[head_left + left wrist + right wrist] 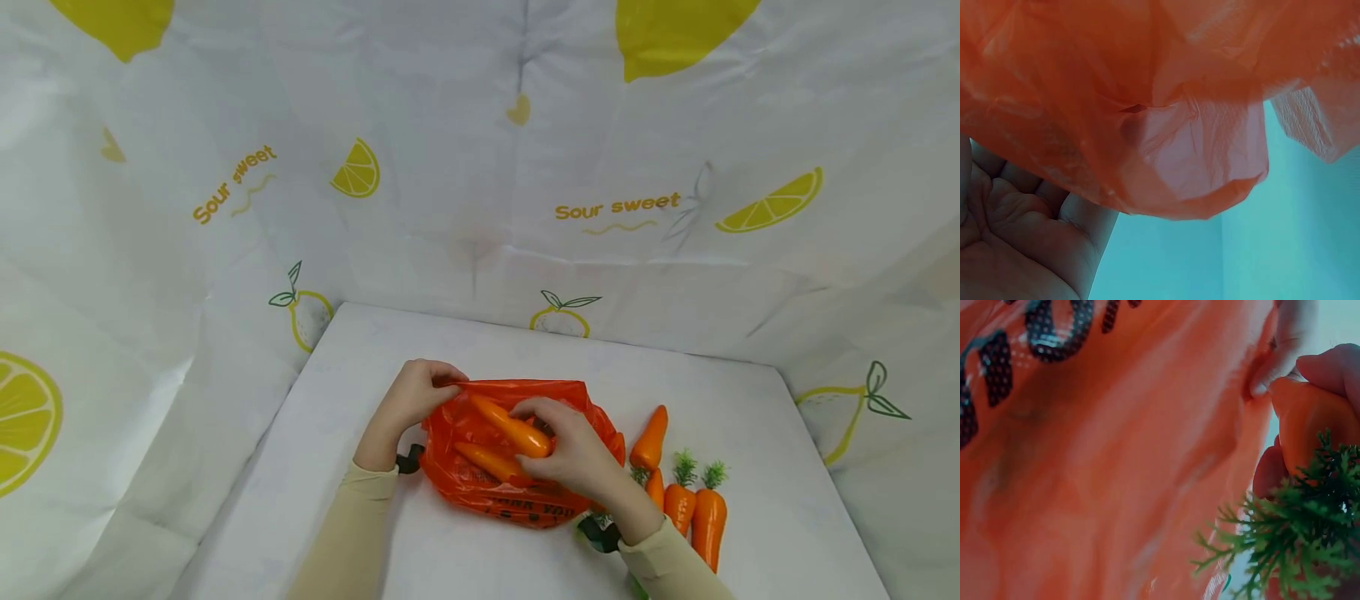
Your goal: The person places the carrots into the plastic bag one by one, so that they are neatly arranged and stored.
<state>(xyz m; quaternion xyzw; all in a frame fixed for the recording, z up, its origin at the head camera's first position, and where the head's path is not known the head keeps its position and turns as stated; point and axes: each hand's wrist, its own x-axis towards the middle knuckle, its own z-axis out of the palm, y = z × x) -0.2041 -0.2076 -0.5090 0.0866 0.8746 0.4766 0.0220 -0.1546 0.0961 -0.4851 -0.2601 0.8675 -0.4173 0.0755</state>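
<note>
An orange-red plastic bag (555, 390) with black lettering lies on its side, its mouth spread wide. At the back left of that mouth, my left hand (420, 393) pinches the rim; its palm shows under the thin plastic (1166, 69) in the left wrist view. My right hand (576, 450) holds an orange carrot (517, 430) by its thick end, the tip pointing into the bag. Green leafy fronds (1310, 531) hang from this carrot (1313, 419) in the right wrist view. A second carrot (486, 460) lies inside the bag, below the held one.
Several more carrots lie on the white table (315, 500) to the right of the bag, among them one at the back (649, 437) and one at the far right (708, 521). My right forearm (663, 558) partly covers this group. A lemon-print sheet (450, 183) hangs behind.
</note>
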